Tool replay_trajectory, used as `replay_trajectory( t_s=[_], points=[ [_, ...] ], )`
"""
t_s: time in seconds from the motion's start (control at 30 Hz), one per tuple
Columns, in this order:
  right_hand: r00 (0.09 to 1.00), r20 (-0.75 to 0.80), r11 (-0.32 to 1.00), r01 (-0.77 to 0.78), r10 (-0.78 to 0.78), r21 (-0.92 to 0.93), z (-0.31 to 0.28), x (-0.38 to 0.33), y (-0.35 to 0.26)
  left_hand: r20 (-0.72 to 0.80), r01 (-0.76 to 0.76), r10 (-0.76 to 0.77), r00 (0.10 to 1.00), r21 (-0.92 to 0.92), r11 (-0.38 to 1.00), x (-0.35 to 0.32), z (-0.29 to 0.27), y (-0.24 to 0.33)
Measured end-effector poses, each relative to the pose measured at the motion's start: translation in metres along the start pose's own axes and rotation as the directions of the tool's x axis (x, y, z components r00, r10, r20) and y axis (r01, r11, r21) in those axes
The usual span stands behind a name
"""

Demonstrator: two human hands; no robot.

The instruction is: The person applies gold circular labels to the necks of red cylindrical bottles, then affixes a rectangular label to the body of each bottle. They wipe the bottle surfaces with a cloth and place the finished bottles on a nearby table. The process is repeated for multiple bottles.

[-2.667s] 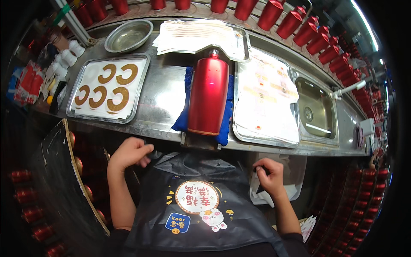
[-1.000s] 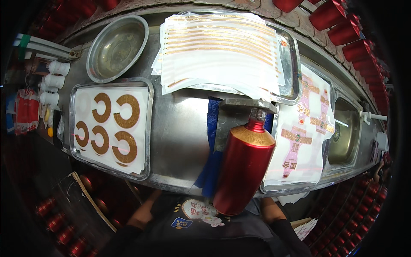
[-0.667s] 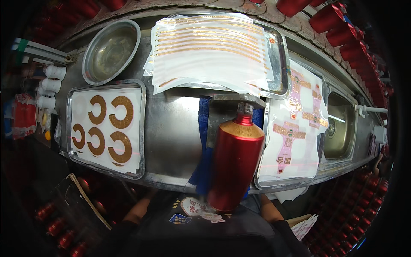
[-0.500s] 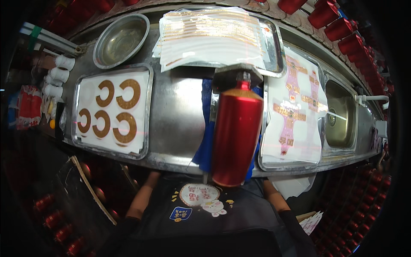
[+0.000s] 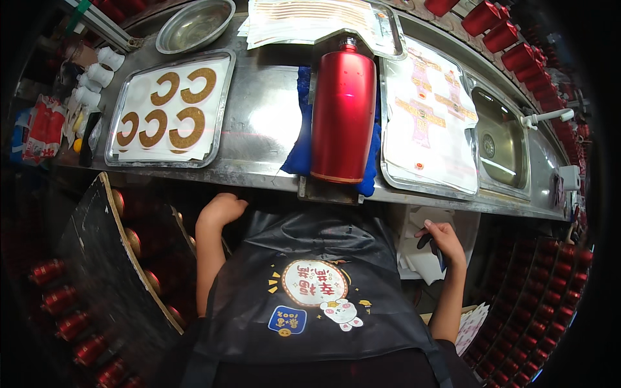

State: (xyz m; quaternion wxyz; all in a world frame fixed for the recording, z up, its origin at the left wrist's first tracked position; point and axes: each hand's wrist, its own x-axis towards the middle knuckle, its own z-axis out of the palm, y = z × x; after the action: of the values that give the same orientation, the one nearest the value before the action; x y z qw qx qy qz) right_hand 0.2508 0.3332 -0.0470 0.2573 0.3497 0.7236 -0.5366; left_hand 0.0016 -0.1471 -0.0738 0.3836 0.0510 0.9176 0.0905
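Note:
A glossy red bottle [image 5: 343, 116] lies with its neck away from me and its base at the counter's front edge. A metal holder [image 5: 330, 191] shows under its base, and a blue cloth [image 5: 297, 152] lies beneath. Below the counter edge, my left hand [image 5: 223, 208] hangs left of the bottle, fingers curled, with nothing visible in them. Over to the right, my right hand [image 5: 445, 240] is closed on a small dark object [image 5: 424, 242], mostly hidden by the fingers; its kind is unclear. Neither hand touches the bottle.
On the left, a metal tray [image 5: 222, 115] carries several gold C-shaped labels. A right-hand tray [image 5: 432, 186] holds pink-and-gold label sheets. Behind are a steel bowl [image 5: 196, 26] and striped sheets [image 5: 307, 22]. A sink [image 5: 498, 139] lies right; a board [image 5: 116, 252] leans below left.
The view has tilted, so the counter and bottle sit higher in the picture. Both my hands, hidden before, now show below the counter edge. The bottle remains over the blue cloth.

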Motion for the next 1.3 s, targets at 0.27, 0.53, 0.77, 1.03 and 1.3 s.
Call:
replay_trajectory(
  t_s=[0.27,0.53,0.77,1.03,1.3],
  points=[
    [0.754,-0.263,0.765,0.639,-0.602,0.078,0.069,-0.04,-0.17,-0.241,-0.7,0.669,0.703,-0.399,0.592,-0.086,-0.106,0.091],
    [0.525,-0.26,0.586,0.723,-0.811,-0.366,0.12,0.006,-0.218,-0.552,-0.919,0.739,0.387,-0.161,0.36,-0.022,-0.074,0.145],
    [0.693,-0.239,0.728,0.678,-0.68,-0.108,0.111,0.009,-0.207,-0.566,-0.886,0.731,0.38,0.005,0.464,-0.026,-0.064,0.153],
    [0.96,-0.157,0.225,0.21,-0.232,0.952,0.031,0.039,-0.195,-0.507,-0.863,0.71,0.488,-0.158,0.48,-0.031,-0.068,0.155],
    [0.657,-0.592,0.565,0.736,-0.466,0.372,-0.047,0.043,-0.159,-0.467,-0.88,0.746,0.475,-0.275,0.388,-0.025,-0.066,0.144]
  ],
)
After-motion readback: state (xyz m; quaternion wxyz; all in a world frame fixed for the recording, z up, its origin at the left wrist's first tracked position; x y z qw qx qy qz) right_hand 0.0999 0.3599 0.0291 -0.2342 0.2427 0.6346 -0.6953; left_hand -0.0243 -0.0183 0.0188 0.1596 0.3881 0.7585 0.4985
